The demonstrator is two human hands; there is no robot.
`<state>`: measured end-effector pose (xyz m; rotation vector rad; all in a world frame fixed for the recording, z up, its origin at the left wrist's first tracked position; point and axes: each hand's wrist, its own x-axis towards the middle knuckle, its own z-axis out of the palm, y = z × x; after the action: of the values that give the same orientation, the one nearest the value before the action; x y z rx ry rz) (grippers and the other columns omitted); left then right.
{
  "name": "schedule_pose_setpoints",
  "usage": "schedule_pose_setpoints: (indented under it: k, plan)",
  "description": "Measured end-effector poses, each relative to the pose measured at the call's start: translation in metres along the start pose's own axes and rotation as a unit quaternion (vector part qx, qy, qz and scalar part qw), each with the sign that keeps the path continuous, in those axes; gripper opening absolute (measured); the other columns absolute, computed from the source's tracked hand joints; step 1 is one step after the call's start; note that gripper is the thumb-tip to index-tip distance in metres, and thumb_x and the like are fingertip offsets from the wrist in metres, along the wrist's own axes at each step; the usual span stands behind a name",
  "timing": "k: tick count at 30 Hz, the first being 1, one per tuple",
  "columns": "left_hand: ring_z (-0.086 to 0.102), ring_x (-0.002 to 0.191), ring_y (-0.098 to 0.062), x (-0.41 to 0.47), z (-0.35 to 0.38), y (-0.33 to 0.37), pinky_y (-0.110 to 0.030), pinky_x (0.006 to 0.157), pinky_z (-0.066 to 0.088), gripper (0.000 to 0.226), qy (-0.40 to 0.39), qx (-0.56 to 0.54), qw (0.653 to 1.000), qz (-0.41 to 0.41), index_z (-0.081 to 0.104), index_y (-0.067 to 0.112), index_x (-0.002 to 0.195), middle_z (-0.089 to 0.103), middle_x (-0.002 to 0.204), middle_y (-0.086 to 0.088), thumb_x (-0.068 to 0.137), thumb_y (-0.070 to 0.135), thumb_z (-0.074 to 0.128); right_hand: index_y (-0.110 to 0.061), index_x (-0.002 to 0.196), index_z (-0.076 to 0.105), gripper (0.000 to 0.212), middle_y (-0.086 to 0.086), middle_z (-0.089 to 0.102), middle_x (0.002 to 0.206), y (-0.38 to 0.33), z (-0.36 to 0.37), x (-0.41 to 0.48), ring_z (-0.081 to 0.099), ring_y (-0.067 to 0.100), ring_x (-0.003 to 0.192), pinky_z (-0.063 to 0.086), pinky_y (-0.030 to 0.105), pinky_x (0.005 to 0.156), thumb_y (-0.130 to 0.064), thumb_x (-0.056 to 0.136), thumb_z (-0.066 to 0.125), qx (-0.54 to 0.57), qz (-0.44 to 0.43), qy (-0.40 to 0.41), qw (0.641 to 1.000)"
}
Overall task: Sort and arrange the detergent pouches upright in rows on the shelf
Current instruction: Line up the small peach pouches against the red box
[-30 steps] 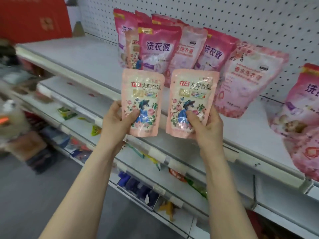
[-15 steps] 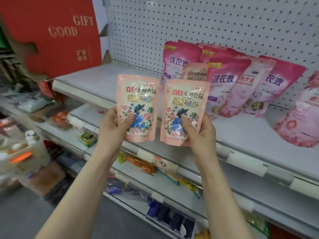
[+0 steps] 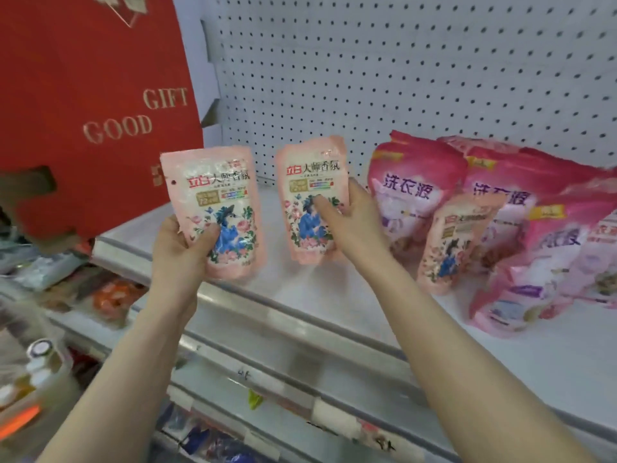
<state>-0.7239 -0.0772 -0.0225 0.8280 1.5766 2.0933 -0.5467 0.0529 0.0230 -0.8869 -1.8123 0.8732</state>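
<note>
Two pale floral pouches in hand, over the shelf (image 3: 334, 295), just right of the red gift box (image 3: 93, 111).

My left hand (image 3: 180, 242) grips the left pouch (image 3: 217, 208) low, thumb across its front. My right hand (image 3: 354, 225) pinches the right pouch (image 3: 309, 198) the same way, a little further right of the box. Both are upright, labels facing me, and neither is set down yet. To do this well: lower each onto its flat base, side by side in the bare stretch right of the box, and let go only once it stands. Further right of the box, a third matching pouch (image 3: 454, 248) leans against the dark pink pouches (image 3: 410, 192), which are slumped and overlapping. That heap limits the row's room, and a nudge could topple it. The box itself crowds the left end.
</note>
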Motion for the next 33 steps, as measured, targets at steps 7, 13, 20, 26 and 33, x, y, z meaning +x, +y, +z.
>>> schedule_pose_setpoints:
  k: [7,13,20,26,33]
  plan:
    - [0.069,0.101,-0.024,0.108,-0.020,-0.019,-0.044,0.082,0.055,0.033,0.038,0.004,0.998,-0.047,0.054,0.010,0.125,0.069,0.115,-0.006,0.093,0.012,0.059,-0.020,0.098,0.074,0.019,-0.002,0.076,0.092,0.008,0.085,0.133,0.070,0.019,0.088,0.057,0.037,0.079,-0.031,0.089,0.061,-0.052,0.052,-0.019,0.997]
    - [0.072,0.091,-0.019,0.157,-0.034,-0.031,-0.036,0.071,0.059,0.029,0.032,0.008,0.998,-0.061,0.057,0.012,0.121,0.072,0.106,-0.003,0.092,0.006,0.058,-0.024,0.093,0.074,0.010,0.002,0.076,0.095,0.035,0.156,0.214,0.072,0.025,0.089,0.058,0.048,0.085,-0.030,0.090,0.066,-0.007,0.126,-0.061,0.990]
    - [0.073,0.088,-0.019,0.187,-0.041,-0.043,-0.030,0.065,0.059,0.027,-0.024,0.003,0.996,-0.088,0.061,0.017,0.114,0.075,0.101,-0.001,0.090,0.005,0.060,-0.018,0.095,0.076,0.018,0.004,0.076,0.090,0.055,0.217,0.245,0.071,0.025,0.086,0.057,0.045,0.083,-0.032,0.092,0.065,-0.022,0.145,-0.015,0.989]
    - [0.072,0.092,-0.020,0.206,-0.042,-0.045,-0.040,0.079,0.056,0.027,-0.066,0.013,0.993,-0.098,0.062,0.021,0.112,0.075,0.104,0.000,0.090,0.005,0.060,-0.019,0.112,0.069,0.022,0.000,0.073,0.106,0.053,0.214,0.247,0.068,0.019,0.097,0.047,0.027,0.077,-0.026,0.094,0.059,-0.109,0.092,0.013,0.990]
    - [0.070,0.101,-0.022,0.219,-0.031,-0.052,-0.044,0.085,0.056,0.037,-0.139,0.016,0.984,-0.108,0.058,0.017,0.124,0.072,0.113,-0.002,0.089,0.006,0.062,-0.025,0.099,0.071,0.013,-0.014,0.071,0.096,-0.012,0.170,0.211,0.064,-0.001,0.086,0.052,0.019,0.076,-0.032,0.093,0.062,-0.078,-0.104,-0.130,0.983]
